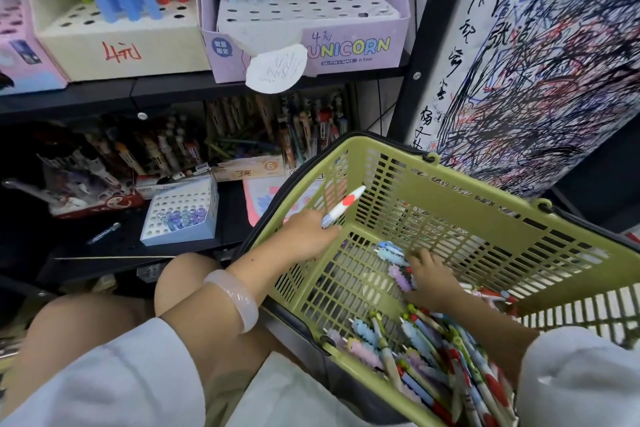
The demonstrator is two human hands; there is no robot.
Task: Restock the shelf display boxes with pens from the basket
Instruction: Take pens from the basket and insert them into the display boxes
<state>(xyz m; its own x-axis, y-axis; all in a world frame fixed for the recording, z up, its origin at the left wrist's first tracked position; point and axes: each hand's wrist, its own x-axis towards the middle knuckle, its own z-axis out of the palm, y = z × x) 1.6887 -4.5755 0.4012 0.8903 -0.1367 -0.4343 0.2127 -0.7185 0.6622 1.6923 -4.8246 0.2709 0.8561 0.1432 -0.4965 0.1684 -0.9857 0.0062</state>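
Observation:
A green plastic basket tilts on my lap, with several pens heaped in its low corner. My left hand rests at the basket's near rim and pinches a white pen with a red spot, its tip pointing up and right. Inside the basket, my right hand grips pastel ridged pens, blue and purple. On the shelf above stands the purple UNICORN display box with pastel pens in its back row. A cream box to its left holds blue and red pens.
A small white holed box with clear beads sits on the lower shelf, next to a loose blue pen. Darker pen boxes crowd the back of that shelf. A scribbled test sheet hangs on the right. My knees are below the basket.

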